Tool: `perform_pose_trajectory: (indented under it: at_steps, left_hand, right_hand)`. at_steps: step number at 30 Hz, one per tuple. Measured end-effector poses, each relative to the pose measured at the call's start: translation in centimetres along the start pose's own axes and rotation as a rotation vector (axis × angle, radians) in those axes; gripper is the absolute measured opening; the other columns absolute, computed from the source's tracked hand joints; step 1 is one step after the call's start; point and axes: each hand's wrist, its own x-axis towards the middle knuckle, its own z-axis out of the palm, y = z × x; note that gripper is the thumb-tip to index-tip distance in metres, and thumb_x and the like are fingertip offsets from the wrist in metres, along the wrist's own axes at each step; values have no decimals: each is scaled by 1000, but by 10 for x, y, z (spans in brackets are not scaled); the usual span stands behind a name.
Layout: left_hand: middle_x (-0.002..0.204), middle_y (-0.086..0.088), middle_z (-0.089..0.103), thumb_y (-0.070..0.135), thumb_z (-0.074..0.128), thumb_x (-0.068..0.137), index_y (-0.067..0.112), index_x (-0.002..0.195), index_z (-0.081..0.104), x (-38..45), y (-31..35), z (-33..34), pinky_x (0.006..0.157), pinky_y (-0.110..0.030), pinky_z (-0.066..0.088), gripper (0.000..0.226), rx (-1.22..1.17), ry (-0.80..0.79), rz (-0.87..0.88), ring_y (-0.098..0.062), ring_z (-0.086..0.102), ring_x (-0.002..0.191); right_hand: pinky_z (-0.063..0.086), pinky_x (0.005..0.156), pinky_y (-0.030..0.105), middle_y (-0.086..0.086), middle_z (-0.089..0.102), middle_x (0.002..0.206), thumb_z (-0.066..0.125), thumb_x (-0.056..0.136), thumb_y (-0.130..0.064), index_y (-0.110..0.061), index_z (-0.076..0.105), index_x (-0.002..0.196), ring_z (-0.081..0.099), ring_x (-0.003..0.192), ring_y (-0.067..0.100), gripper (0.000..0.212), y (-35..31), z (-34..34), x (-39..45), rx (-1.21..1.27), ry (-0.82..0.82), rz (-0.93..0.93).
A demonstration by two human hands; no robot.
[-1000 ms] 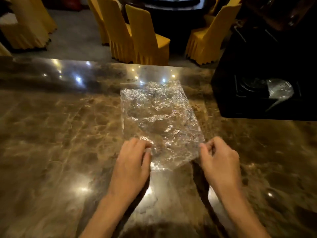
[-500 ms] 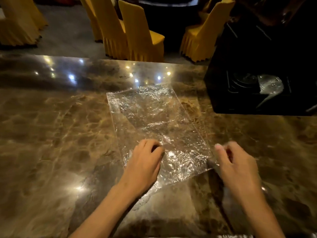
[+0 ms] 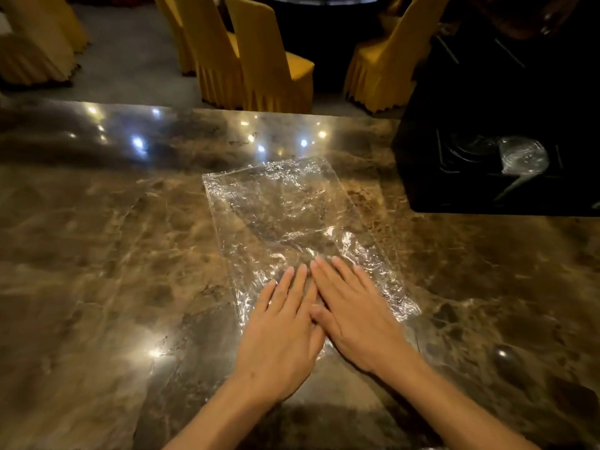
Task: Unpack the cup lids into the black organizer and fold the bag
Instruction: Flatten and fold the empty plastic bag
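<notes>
Two hands, left hand and right hand, flat-fingered, press one clear bag.

No text, label, brand, number or sign can be read anywhere in the head view.
</notes>
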Motion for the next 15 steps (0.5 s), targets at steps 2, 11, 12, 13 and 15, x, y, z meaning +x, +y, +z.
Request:
perform_pose_trajectory:
  at_steps: [2,11,12,13,15]
  left_hand:
    - [165,-10,15,47,19,103,10,156,21,-5,-8,0,120,-47,16,65,13,-36,-37,-27,10,153]
    - [158,-18,33,40,23,100,1,150,37,-28,-47,-20,115,-57,32,64,20,5,-309,-35,26,148]
    - [159,-18,32,38,24,101,1,150,37,-19,-43,-23,116,-56,30,63,-22,32,-301,-35,24,149]
    - [161,-17,28,35,26,102,1,152,34,-7,-36,-25,119,-54,27,61,-69,64,-254,-34,20,150]
    - [165,-12,16,33,28,103,6,157,20,20,-24,-23,123,-49,19,61,-127,71,-117,-29,8,154]
  right_hand:
    - [0,122,39,-9,-3,165,3,102,-59,-25,-1,157,-9,152,13,65,23,1,-4,-85,1,87]
    - [1,124,44,1,-1,167,6,101,-53,-17,2,158,-6,153,20,68,69,-28,-5,-16,77,412]
    - [1,123,42,0,-1,167,9,101,-51,-17,2,158,-6,153,18,66,54,-31,2,60,127,319]
    - [0,123,38,-3,-2,166,11,102,-51,-20,1,158,-7,152,15,65,35,-31,13,150,141,192]
    - [0,123,36,-5,-2,166,15,104,-49,-22,0,158,-7,152,9,63,1,-27,36,279,80,-38]
